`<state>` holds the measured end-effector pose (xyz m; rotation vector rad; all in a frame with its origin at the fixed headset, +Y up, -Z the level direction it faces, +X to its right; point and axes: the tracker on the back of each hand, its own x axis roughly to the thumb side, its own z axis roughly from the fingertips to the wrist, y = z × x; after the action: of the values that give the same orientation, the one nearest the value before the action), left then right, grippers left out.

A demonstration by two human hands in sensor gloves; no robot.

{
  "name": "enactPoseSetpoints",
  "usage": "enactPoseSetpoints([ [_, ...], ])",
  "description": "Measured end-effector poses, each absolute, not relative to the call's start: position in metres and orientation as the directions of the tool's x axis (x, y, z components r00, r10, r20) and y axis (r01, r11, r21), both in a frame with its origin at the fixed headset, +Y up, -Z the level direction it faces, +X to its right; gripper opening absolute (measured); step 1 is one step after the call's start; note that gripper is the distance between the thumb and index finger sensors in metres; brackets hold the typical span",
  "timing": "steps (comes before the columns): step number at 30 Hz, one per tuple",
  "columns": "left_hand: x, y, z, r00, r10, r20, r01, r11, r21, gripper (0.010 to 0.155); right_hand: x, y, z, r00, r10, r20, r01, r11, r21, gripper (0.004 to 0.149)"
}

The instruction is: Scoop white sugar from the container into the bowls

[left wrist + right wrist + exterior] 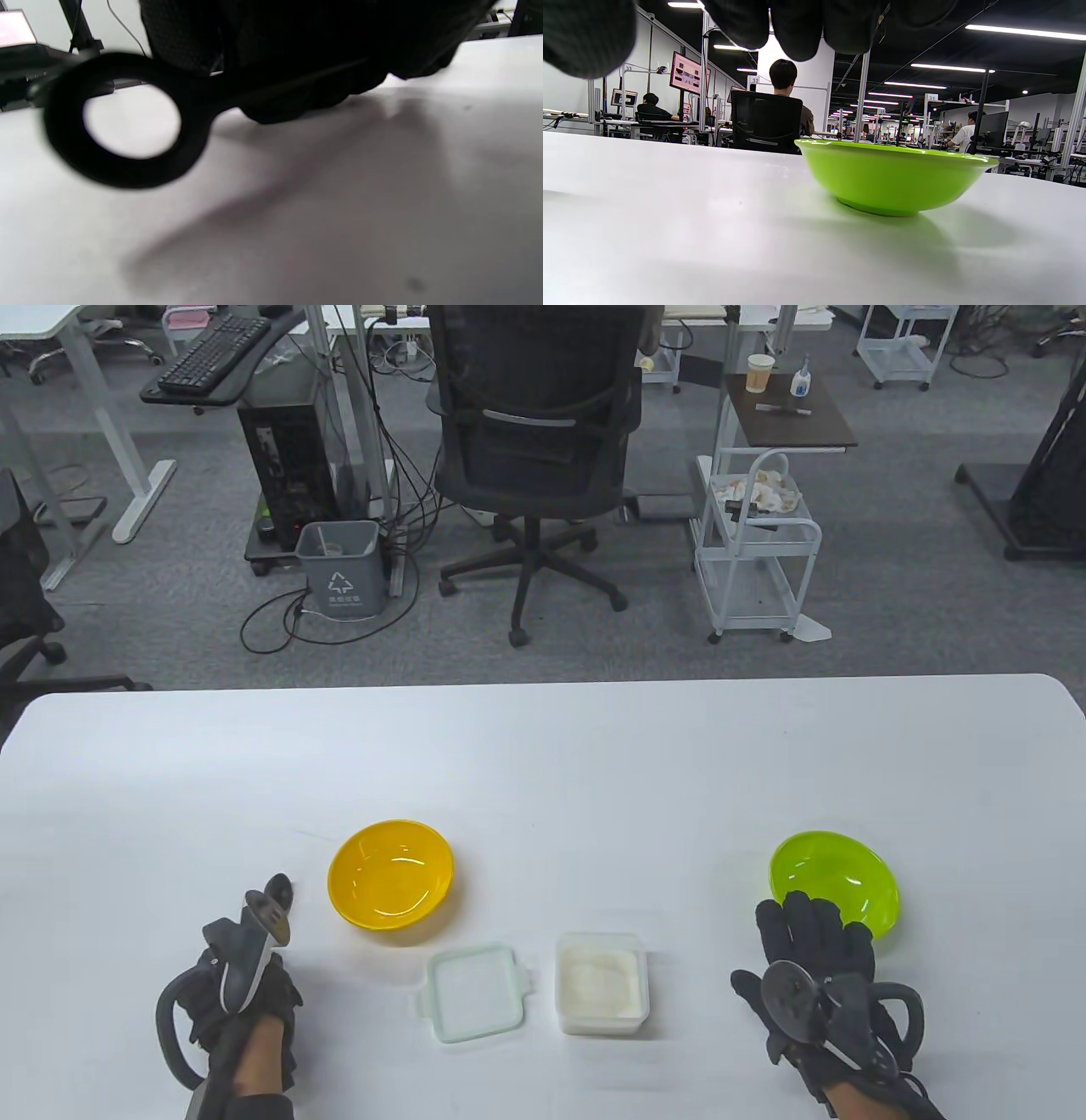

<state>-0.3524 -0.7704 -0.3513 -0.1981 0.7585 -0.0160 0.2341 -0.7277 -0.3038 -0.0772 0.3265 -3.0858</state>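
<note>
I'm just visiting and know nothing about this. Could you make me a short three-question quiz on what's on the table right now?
1. True or false: the sugar container has its lid on.
2. Which bowl lies nearer the right hand? A) yellow bowl B) green bowl
3. Fill in: the lid lies on the table between the left hand and the ____.

Key: 1. False, the lid lies beside it. 2. B. 3. Sugar container.
</note>
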Motion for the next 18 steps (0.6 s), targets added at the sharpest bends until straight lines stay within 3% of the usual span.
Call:
enactPoseSetpoints([
  [13, -0.360, -0.763, -0.342, 0.708, 0.057, -0.703, -0.152, 0.986, -0.074, 0.045, 0.233, -0.727, -0.303, -0.998, -0.045, 0.050, 0.034, -0.978, -0.206, 0.081],
  [18, -0.359, -0.753, -0.335, 0.704, 0.162, -0.691, -0.203, 0.979, 0.023, 0.045, 0.232, -0.728, -0.302, -0.998, -0.027, 0.060, 0.015, -0.981, -0.194, 0.081],
])
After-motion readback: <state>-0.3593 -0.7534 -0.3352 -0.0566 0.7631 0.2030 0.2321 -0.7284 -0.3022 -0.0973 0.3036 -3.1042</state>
